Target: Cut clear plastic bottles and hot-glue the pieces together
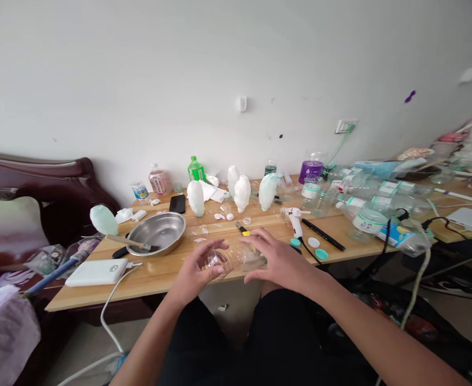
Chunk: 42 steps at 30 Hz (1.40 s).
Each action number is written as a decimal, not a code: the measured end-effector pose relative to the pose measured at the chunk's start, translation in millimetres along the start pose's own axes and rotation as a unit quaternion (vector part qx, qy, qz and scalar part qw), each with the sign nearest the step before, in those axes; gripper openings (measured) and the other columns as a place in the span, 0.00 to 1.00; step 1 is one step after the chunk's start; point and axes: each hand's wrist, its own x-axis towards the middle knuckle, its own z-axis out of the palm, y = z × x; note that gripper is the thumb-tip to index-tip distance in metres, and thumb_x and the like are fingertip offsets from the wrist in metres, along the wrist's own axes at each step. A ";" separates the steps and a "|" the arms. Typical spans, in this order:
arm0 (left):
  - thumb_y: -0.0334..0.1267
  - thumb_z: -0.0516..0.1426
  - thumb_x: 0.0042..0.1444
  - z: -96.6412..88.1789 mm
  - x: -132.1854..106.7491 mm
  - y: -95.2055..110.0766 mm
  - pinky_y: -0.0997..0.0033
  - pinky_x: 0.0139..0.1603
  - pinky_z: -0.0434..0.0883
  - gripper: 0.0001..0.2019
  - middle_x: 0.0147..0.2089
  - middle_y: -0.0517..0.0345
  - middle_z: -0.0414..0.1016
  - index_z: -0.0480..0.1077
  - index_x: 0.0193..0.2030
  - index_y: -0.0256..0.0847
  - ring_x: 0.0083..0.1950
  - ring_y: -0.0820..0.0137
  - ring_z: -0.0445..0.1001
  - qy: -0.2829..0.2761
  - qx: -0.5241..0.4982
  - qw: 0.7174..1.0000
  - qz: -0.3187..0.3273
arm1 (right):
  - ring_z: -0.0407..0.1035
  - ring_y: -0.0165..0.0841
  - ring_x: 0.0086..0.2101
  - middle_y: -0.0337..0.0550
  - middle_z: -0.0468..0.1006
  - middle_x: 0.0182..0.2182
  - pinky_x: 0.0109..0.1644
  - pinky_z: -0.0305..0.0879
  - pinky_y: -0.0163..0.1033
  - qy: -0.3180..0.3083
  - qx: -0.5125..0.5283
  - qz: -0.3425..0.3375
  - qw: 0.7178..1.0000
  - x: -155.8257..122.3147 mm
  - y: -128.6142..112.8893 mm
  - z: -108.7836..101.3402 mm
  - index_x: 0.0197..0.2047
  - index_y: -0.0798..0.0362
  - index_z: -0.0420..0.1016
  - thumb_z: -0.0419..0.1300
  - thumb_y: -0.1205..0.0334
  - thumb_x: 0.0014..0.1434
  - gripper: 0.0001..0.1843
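Note:
At the front edge of the wooden table, my left hand [201, 268] curls its fingers round a clear plastic bottle piece [233, 257]. My right hand [278, 257] arches over clear plastic [252, 258] on the other side, thumb and fingers bent about it. Whether this is one piece or two I cannot make out. Just beyond my fingers lies a yellow-and-black utility knife [242, 229]. Farther back stand several pale wrapped, rounded shapes, among them a white one [242, 194] and a greenish one [267, 192]. A white glue gun [295, 220] sits right of my right hand.
A metal bowl [159, 231] with a brush [129, 243] across its rim stands left, behind a white power bank [96, 272]. Several clear bottles [368, 219] crowd the right side. A black stick [323, 234] and green caps [321, 254] lie nearer. A phone [177, 203] rests behind.

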 end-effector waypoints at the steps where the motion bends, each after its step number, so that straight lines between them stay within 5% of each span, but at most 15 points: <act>1: 0.45 0.65 0.53 2.8 -1.1 5.3 0.60 0.48 0.73 0.28 0.56 0.42 0.72 0.67 0.60 0.41 0.46 0.62 0.74 -0.014 0.000 1.000 -0.004 | 0.71 0.43 0.52 0.47 0.68 0.58 0.54 0.70 0.46 -0.008 -0.004 -0.018 1.000 -2.3 -7.0 -2.6 0.63 0.43 0.62 0.69 0.44 0.50 0.40; 5: 0.45 0.65 0.52 13.7 -2.5 17.4 0.64 0.44 0.73 0.29 0.56 0.46 0.73 0.69 0.60 0.42 0.44 0.64 0.73 -0.039 0.026 0.998 -0.033 | 0.69 0.42 0.55 0.48 0.70 0.59 0.58 0.67 0.46 -0.003 0.006 -0.072 0.997 -5.2 -18.9 -6.2 0.65 0.45 0.61 0.67 0.44 0.54 0.39; 10: 0.45 0.66 0.51 19.8 -2.5 24.2 0.64 0.45 0.72 0.29 0.49 0.50 0.77 0.70 0.60 0.42 0.42 0.63 0.74 -0.069 0.103 0.991 -0.059 | 0.71 0.41 0.52 0.48 0.75 0.53 0.56 0.69 0.45 -0.030 0.037 -0.054 0.997 -5.3 -23.1 -6.7 0.63 0.47 0.63 0.71 0.49 0.51 0.39; 15: 0.47 0.60 0.58 16.8 -8.0 28.3 0.59 0.54 0.70 0.29 0.56 0.52 0.76 0.63 0.66 0.47 0.52 0.56 0.74 -0.132 0.136 0.981 -0.032 | 0.71 0.41 0.52 0.49 0.75 0.53 0.56 0.68 0.44 -0.068 0.066 -0.042 0.995 -6.2 -21.5 -5.6 0.63 0.50 0.63 0.73 0.49 0.47 0.43; 19: 0.46 0.51 0.66 15.5 -11.2 30.4 0.59 0.61 0.66 0.23 0.61 0.53 0.73 0.64 0.66 0.46 0.56 0.57 0.72 -0.164 0.153 0.974 -0.022 | 0.70 0.39 0.54 0.46 0.74 0.55 0.58 0.66 0.41 -0.077 0.075 -0.101 0.989 -6.5 -20.0 -5.3 0.61 0.49 0.68 0.70 0.48 0.51 0.36; 31: 0.50 0.59 0.59 18.5 -11.2 23.1 0.54 0.61 0.64 0.26 0.58 0.50 0.75 0.70 0.61 0.41 0.57 0.54 0.71 -0.196 -0.042 0.974 -0.103 | 0.74 0.38 0.49 0.44 0.77 0.53 0.55 0.69 0.38 -0.084 0.082 -0.132 0.984 -7.0 -28.2 -2.1 0.58 0.46 0.73 0.72 0.53 0.48 0.33; 42: 0.56 0.64 0.50 22.0 -5.9 29.6 0.53 0.62 0.62 0.34 0.55 0.49 0.76 0.70 0.61 0.42 0.58 0.51 0.70 -0.194 -0.051 0.978 -0.059 | 0.73 0.43 0.53 0.49 0.77 0.54 0.57 0.69 0.40 -0.085 0.063 -0.133 0.986 0.3 -17.1 -2.5 0.57 0.51 0.76 0.72 0.46 0.48 0.35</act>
